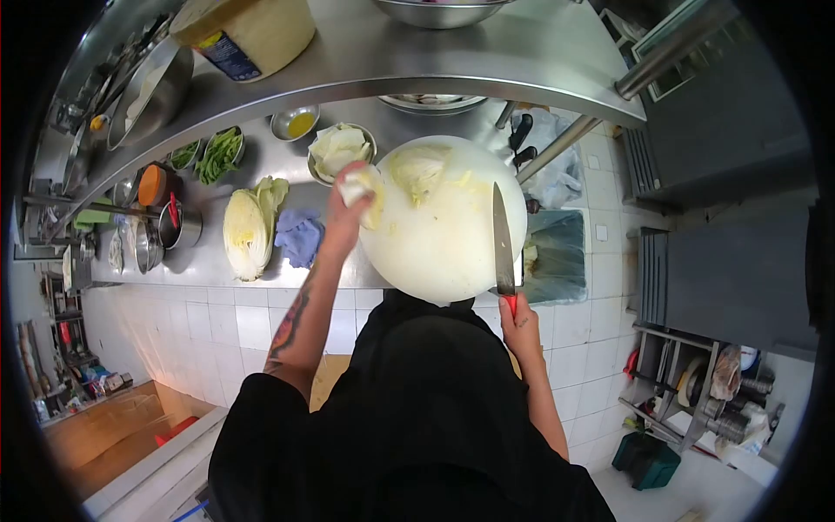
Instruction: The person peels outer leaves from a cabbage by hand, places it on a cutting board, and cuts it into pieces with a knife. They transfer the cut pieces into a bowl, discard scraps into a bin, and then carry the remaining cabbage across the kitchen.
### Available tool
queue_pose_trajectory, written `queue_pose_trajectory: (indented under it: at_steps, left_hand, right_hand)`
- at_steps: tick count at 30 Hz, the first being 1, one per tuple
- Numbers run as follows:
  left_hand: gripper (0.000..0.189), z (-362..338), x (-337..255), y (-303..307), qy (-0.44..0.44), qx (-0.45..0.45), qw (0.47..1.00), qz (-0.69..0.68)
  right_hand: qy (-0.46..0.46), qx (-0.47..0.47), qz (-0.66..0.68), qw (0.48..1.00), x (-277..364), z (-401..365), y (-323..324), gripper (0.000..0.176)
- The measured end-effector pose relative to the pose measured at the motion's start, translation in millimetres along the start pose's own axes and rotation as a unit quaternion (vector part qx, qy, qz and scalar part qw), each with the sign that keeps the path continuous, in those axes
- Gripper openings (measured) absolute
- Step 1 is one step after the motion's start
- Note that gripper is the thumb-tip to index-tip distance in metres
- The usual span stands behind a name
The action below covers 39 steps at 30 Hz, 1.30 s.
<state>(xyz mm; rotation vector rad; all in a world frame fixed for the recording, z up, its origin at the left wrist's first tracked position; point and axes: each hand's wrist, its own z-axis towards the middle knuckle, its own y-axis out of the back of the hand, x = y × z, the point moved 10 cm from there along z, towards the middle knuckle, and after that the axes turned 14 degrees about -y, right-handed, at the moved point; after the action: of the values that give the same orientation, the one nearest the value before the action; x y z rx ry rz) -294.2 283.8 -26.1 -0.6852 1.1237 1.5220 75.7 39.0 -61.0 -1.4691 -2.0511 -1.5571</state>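
While you are standing at the steel counter (204, 257), your right hand (522, 329) is clenching the red handle of a knife (501, 235), whose blade is lying along the right side of the round white cutting board (444, 252). Higher up, your left hand (342, 216) is grasping a cabbage piece (361, 184) at the board's upper-left edge, probably just clear of it. Beyond, a cabbage chunk (419, 170) is resting on the board's top, and a halved cabbage (248, 228) and a blue cloth (300, 235) are lying left of it.
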Motion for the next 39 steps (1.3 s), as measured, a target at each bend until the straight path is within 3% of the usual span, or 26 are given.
queue_pose_trajectory:
  at_steps: [1, 2, 3, 4, 5, 6, 8, 9, 12, 13, 15, 17, 19, 20, 22, 24, 25, 27, 29, 30, 31, 32, 35, 37, 39]
  left_hand:
    - [0.066, 7, 11, 0, 0.098, -0.023, 0.969, -0.227]
    - [0.065, 7, 17, -9, 0.186, -0.043, 0.877, -0.441]
    - [0.065, 7, 22, -5, 0.184, -0.045, 0.877, -0.441]
    - [0.066, 4, 26, -15, 0.200, -0.015, 0.840, -0.504]
    - [0.068, 0, 26, -28, 0.215, 0.017, 0.797, -0.564]
    - [0.068, -3, 28, -33, 0.214, 0.019, 0.797, -0.565]
    - [0.076, -17, 7, -58, 0.224, 0.045, 0.664, -0.712]
    - [0.076, -23, 3, -67, 0.225, 0.047, 0.663, -0.712]
    - [0.074, -39, 4, -84, 0.247, -0.028, 0.587, -0.770]
    - [0.074, -45, 7, -87, 0.245, -0.028, 0.587, -0.771]
    - [0.071, -65, 38, -87, 0.325, -0.121, 0.633, -0.692]
    - [0.067, -64, 41, -87, 0.305, -0.093, 0.662, -0.678]
    - [0.064, -59, 36, -83, 0.286, -0.067, 0.690, -0.662]
    - [0.062, -51, 26, -83, 0.272, -0.036, 0.674, -0.687]
    - [0.059, -38, 10, -79, 0.249, -0.015, 0.658, -0.711]
    - [0.056, -27, 3, -70, 0.227, -0.014, 0.671, -0.706]
    - [0.056, -21, 2, -65, 0.220, -0.023, 0.674, -0.705]
    - [0.055, -17, 33, -47, 0.294, -0.142, 0.731, -0.600]
    - [0.055, 10, 44, -29, 0.266, -0.110, 0.752, -0.593]
    - [0.053, 27, 54, -13, 0.249, -0.069, 0.830, -0.494]
    - [0.052, 43, 52, 3, 0.227, -0.026, 0.893, -0.387]
    - [0.050, 54, 55, 17, 0.246, -0.019, 0.905, -0.346]
    - [0.046, 88, 79, 46, 0.226, 0.021, 0.923, -0.312]
    - [0.043, 98, 111, 54, 0.228, 0.017, 0.919, -0.320]
    - [0.049, 122, 147, 82, 0.084, 0.015, 0.993, -0.078]
  right_hand:
    - [0.003, 0.003, -0.003, 1.000, 2, 0, 0, 0.029]
    - [0.017, -0.008, -0.030, 0.999, 8, -1, 3, 0.030]
    - [0.028, -0.021, -0.056, 0.998, 14, -2, 6, 0.031]
    - [0.029, -0.022, -0.056, 0.998, 18, -1, 6, 0.031]
    - [0.067, -0.073, -0.052, 0.994, 32, -2, 15, 0.035]
    - [0.105, -0.125, -0.048, 0.985, 45, -4, 22, 0.041]
    - [0.117, -0.154, -0.070, 0.979, 59, 6, 22, 0.048]
    - [0.130, -0.181, -0.092, 0.971, 67, 10, 22, 0.056]
    - [0.098, -0.150, -0.181, 0.967, 76, 36, 3, 0.067]
    - [0.100, -0.151, -0.181, 0.967, 80, 39, 0, 0.067]
    - [0.100, -0.121, -0.196, 0.968, 89, 44, -9, 0.071]
    - [0.103, -0.107, -0.214, 0.965, 100, 41, -7, 0.068]
    - [0.283, -0.196, -0.181, 0.921, 148, 19, 8, 0.061]
    - [0.289, -0.191, -0.182, 0.920, 164, 20, 7, 0.061]
    - [0.283, -0.016, 0.002, 0.959, 211, 27, -10, 0.055]
    - [0.261, 0.081, 0.056, 0.960, 264, 36, -36, 0.057]
    - [0.301, 0.068, 0.044, 0.950, 282, 51, -58, 0.058]
    - [0.344, 0.059, 0.032, 0.937, 310, 80, -102, 0.059]
    - [0.247, 0.165, -0.010, 0.955, 325, 113, -156, 0.061]
    - [0.253, 0.163, -0.011, 0.954, 332, 124, -170, 0.061]
    - [0.184, 0.238, 0.090, 0.949, 331, 139, -188, 0.064]
    - [0.110, 0.309, 0.190, 0.925, 330, 153, -207, 0.068]
    - [0.065, 0.328, 0.251, 0.908, 348, 173, -221, 0.057]
    - [0.045, 0.317, 0.268, 0.909, 358, 184, -228, 0.059]
    - [0.081, 0.263, 0.179, 0.945, 371, 206, -235, 0.064]
